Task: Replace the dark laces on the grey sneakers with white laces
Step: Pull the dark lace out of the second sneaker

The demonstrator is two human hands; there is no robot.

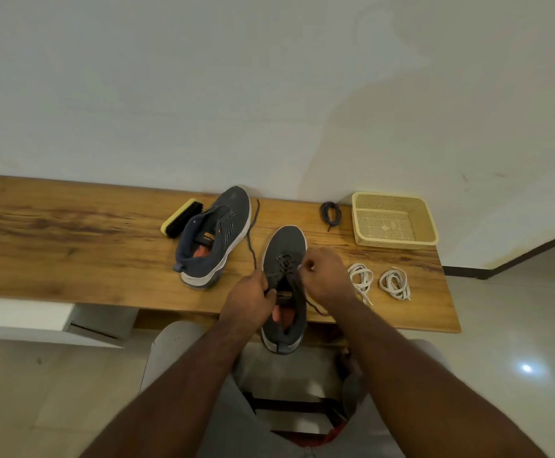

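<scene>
From my head view, the near sneaker (284,259) sits between my hands on the surface (71,252). My left hand (248,300) pinches its dark lace (252,249); my right hand (324,276) pinches the other end. White laces (362,279) lie just right.

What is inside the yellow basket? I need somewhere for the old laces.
The basket shows only its perforated floor; nothing lies inside. The coiled dark lace lies beside it on the table.

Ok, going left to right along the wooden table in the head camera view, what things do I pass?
Shoe brush → sneaker lying on its side → sneaker being unlaced → coiled dark lace → first white lace bundle → second white lace bundle, with the yellow basket behind.
</scene>
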